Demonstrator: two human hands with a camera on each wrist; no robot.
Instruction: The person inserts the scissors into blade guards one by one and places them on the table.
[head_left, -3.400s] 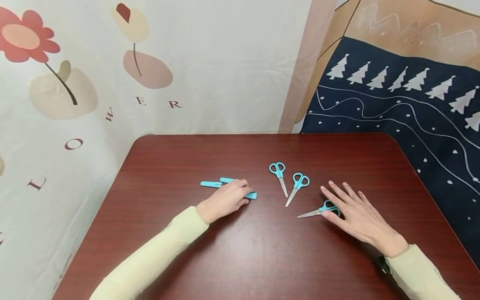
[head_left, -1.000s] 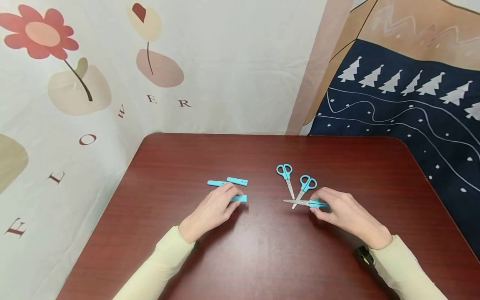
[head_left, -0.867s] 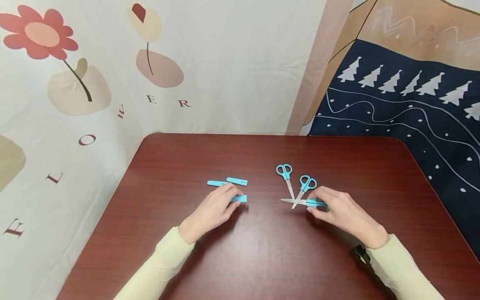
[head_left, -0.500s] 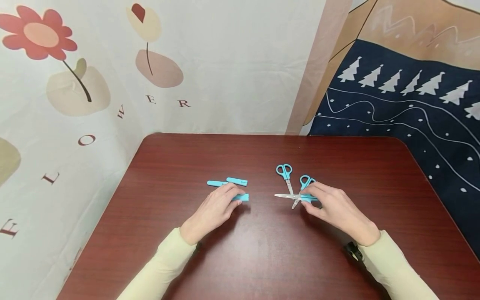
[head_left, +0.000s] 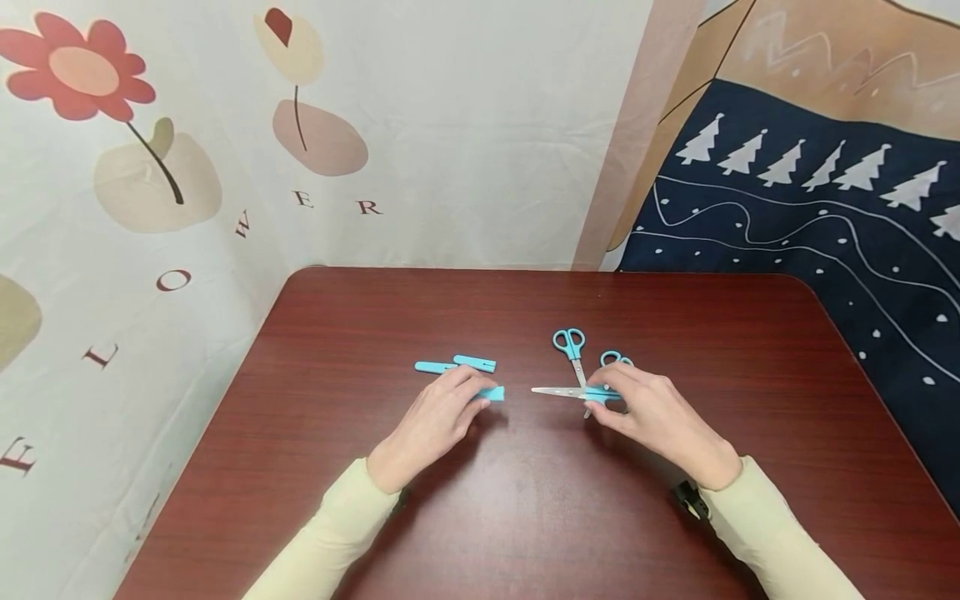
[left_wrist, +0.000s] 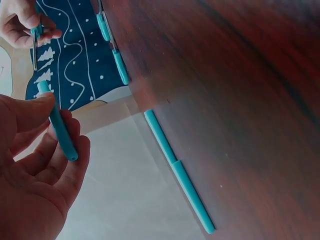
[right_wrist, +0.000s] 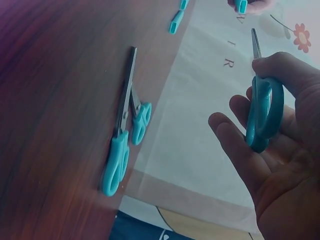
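Between thumb and fingers, my left hand (head_left: 433, 421) pinches a turquoise scissors cover (left_wrist: 61, 125), held above the table with its end toward the right. My right hand (head_left: 658, 417) grips a pair of scissors (right_wrist: 262, 107) by the turquoise handles, their blades together and pointing left at the cover. A short gap separates the blade tip from the cover. Two more pairs lie on the table: one (head_left: 569, 343) wholly in sight behind the held blades, the other (right_wrist: 117, 155) partly hidden by my right hand in the head view. Two other covers (head_left: 474, 362) (head_left: 432, 367) lie behind my left hand.
The reddish-brown table (head_left: 480, 517) has rounded far corners. Behind it hangs a pale cloth with flowers and letters (head_left: 465, 142); a navy cloth with white trees (head_left: 795, 217) hangs at the right. A dark wrist device (head_left: 692, 500) sits under my right sleeve.
My right hand has picked up the nearest scissors, turned them and carried them left toward the cover. My left hand has lifted a cover off the table and lately shifted slightly right.
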